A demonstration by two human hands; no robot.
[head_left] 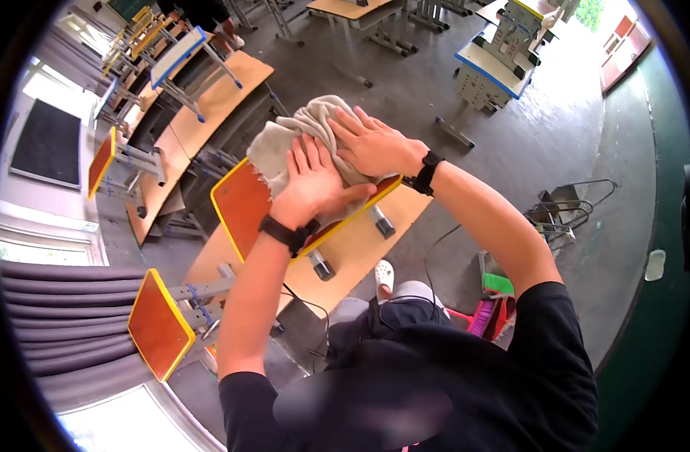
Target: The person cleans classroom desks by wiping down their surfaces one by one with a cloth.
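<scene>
A crumpled beige cloth lies over the upper part of an orange chair panel with a yellow edge. My left hand rests flat on the cloth, its fingers stretched forward and its thumb out to the right. Beside it, my right hand also presses on the cloth with the fingers extended. Both wrists wear black bands. The panel sits above a light wooden desk, with chair leg ends showing near its lower edge. Much of the panel is hidden under cloth and hands.
Another orange chair panel stands at the lower left by grey curtains. Rows of desks with upturned chairs line the left. A metal frame and a red dustpan are on the right. Another person stands far back.
</scene>
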